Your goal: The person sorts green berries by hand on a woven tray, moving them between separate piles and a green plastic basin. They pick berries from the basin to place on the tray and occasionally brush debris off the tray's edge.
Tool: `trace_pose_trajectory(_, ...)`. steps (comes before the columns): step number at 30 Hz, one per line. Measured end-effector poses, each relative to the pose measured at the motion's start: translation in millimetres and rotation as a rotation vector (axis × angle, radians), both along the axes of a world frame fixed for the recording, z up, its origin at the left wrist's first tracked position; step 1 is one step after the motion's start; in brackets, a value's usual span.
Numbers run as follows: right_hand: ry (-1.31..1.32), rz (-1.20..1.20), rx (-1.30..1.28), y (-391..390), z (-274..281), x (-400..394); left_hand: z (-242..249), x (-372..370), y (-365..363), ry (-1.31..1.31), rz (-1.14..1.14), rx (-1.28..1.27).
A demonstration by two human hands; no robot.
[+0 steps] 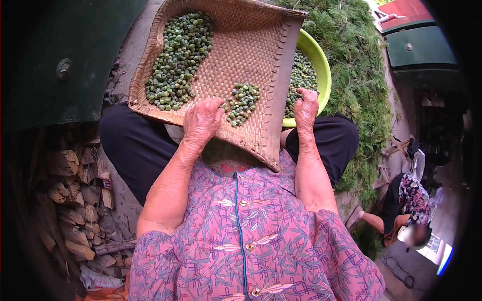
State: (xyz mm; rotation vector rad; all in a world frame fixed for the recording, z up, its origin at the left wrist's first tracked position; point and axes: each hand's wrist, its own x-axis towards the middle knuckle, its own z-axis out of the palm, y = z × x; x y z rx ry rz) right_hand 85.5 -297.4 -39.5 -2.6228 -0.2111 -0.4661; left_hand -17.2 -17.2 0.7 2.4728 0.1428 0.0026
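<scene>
- Woven tray (241, 55) rests tilted across the person's lap, its right edge overlapping the green bowl (321, 65).
- Big pile of green seeds (178, 60) in the tray's upper left; small cluster (242, 103) near the lower edge, just beside the left hand.
- Bowl sits to the right of the tray, partly hidden under it, more of the same seeds inside (301, 75).
- Green cut foliage (356, 75) heaped behind and right of the bowl.
- Stacked firewood (75, 200) on the left, dark green container (55, 60) above it.
- Another person (406, 205) crouches at far right, well apart.
- Left hand (202, 120): palm down on the tray's lower edge, fingers curled loosely against the weave, touching the small cluster; grasps nothing.
- Right hand (306, 108): on the tray's right rim at the bowl's edge, fingers bent down over it; can't tell if they clamp the rim or just rest there.
</scene>
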Motion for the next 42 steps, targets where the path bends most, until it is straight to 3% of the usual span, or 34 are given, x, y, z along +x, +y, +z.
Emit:
trace_pose_trajectory(3, 0.001, 0.006, -0.025, 8, -1, -4, 1, 0, 0, 0.013, 0.0, 0.006)
trace_pose_trajectory(7, 0.257, 0.231, 0.291, 42, 4, -19, 2, 0, -1, 0.006, 0.004, -0.007)
trace_pose_trajectory(9, 0.346, 0.376, 0.234, 56, 2, -28, 2, 0, 0, 0.012, 0.003, -0.001)
trace_pose_trajectory(12, 0.277, 0.485, 0.093, 69, -3, -37, 2, -1, 0, 0.016, 0.0, -0.006)
trace_pose_trajectory(16, 0.276, 0.472, 0.071, 67, -10, -34, 0, 0, 0, 0.01, -0.009, -0.008)
trace_pose_trajectory(18, 0.356, 0.386, 0.221, 66, -11, -34, 1, 0, 0, 0.015, -0.005, -0.01)
trace_pose_trajectory(22, 0.373, 0.356, 0.261, 66, -2, -40, 3, 0, 0, 0.011, -0.001, -0.002)
trace_pose_trajectory(27, 0.288, 0.437, -0.047, 71, 3, -47, -1, 0, 1, 0.0, -0.009, -0.002)
trace_pose_trajectory(30, 0.288, 0.384, 0.076, 72, -2, -47, 0, 0, 0, 0.001, -0.002, -0.004)
trace_pose_trajectory(36, 0.464, 0.307, 0.028, 81, 3, -54, 1, 1, -1, 0.008, -0.001, 0.005)
trace_pose_trajectory(42, 0.448, 0.341, -0.019, 87, 7, -59, 1, 0, -1, -0.011, -0.013, 0.007)
